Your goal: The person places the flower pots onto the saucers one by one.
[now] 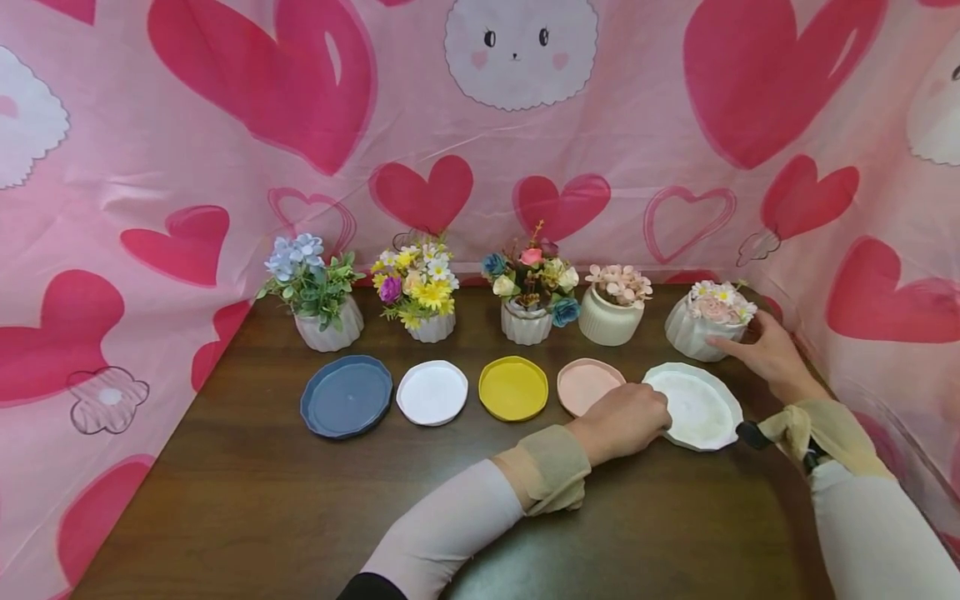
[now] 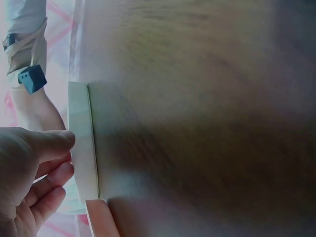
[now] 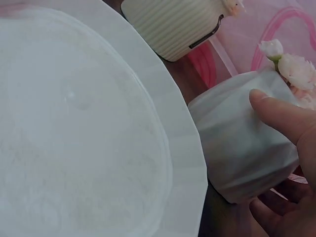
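My right hand (image 1: 772,354) grips a white ribbed flowerpot (image 1: 693,329) at the table's far right, thumb on its near side. Pink and white artificial flowers (image 1: 720,304) top this pot; in the right wrist view, its pale wall (image 3: 247,133) lies behind the thumb. Whether its base touches the table, I cannot tell. In front stands a large white saucer (image 1: 693,408). My left hand (image 1: 630,421) pinches its left rim; the left wrist view has the thumb against the saucer's side (image 2: 84,148), some fingers hidden. Beside that hand lies a pink saucer (image 1: 588,385), partly covered by it.
Leftward lie a yellow saucer (image 1: 513,390), a small white saucer (image 1: 432,392) and a blue saucer (image 1: 345,396). Behind them stand a cream pot (image 1: 611,321) and several white pots of flowers, including a blue-flowered one (image 1: 330,325). A pink heart-patterned cloth (image 1: 420,117) hangs behind.
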### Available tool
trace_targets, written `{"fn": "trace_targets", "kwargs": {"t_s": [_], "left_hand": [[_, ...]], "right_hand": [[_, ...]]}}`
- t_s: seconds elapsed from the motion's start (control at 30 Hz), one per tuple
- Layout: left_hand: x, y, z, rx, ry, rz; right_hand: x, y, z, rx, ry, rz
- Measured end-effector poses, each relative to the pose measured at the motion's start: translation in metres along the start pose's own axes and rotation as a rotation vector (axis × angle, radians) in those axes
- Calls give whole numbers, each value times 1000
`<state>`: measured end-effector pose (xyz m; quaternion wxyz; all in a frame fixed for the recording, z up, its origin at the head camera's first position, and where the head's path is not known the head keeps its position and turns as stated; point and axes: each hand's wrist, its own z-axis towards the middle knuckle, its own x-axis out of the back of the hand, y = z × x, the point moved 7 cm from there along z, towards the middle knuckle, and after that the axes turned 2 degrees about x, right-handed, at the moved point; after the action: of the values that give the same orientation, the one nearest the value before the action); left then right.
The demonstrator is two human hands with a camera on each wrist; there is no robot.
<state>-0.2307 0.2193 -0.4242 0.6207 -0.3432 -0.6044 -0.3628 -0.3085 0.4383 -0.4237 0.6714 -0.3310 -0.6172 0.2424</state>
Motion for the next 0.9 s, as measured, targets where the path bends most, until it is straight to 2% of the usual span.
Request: {"fn": "trace_targets", "kwargs": {"t_s": [0.23, 0.53, 0.73, 0.9], "left_hand": [[1, -4, -4, 21, -11, -45], [4, -9, -12, -18, -41, -70], [4, -12, -20, -65, -82, -84], [4, -16, -26, -66, -120, -131]], "right_hand": [[-5, -4, 5, -19, 12, 42], [-10, -1, 8, -65, 4, 81], [-10, 2, 7, -101, 43, 84], [-12, -1, 8, -71, 72, 110]]}}
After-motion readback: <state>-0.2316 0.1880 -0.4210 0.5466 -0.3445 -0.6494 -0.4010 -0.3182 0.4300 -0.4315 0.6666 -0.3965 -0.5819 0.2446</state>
